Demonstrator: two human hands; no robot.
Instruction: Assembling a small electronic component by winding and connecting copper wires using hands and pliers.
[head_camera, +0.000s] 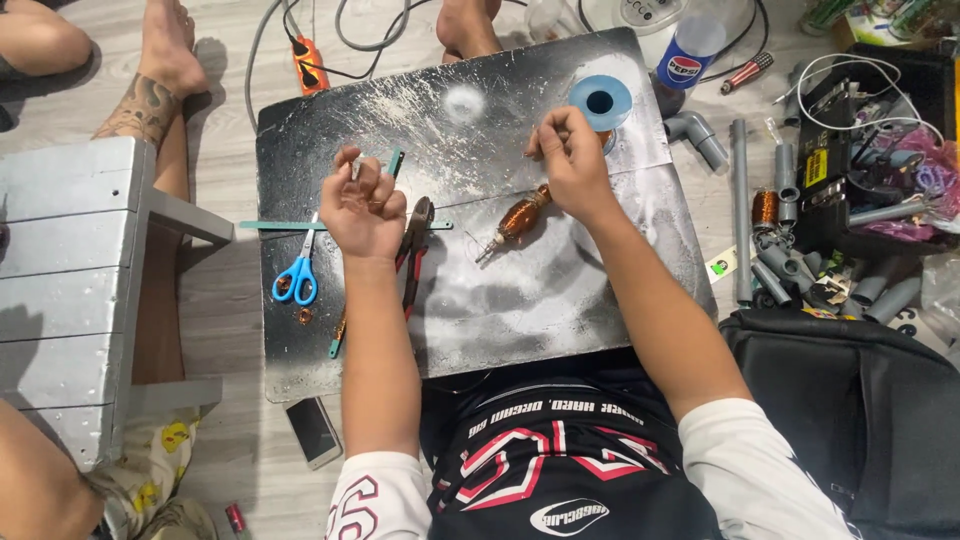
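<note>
My left hand (362, 205) hovers over the black work board (540, 300) with fingers curled, pinching something thin that I cannot make out. My right hand (570, 160) is raised above the board with fingertips pinched together, apparently on a fine wire. Just below it lies a copper-wound motor armature (518, 222) with its shaft pointing lower left. Red-handled pliers (415, 250) rest on the board right beside my left hand. Blue-handled scissors (297, 275) lie at the board's left edge, next to thin teal strips (290, 225).
A blue spool (601, 101) stands at the board's far edge. Grey pipes and fittings (740, 200) and a cluttered box lie to the right, a black bag (860, 420) at lower right. A grey wooden stool (70, 280), a phone (313, 430) and other people's legs are on the left.
</note>
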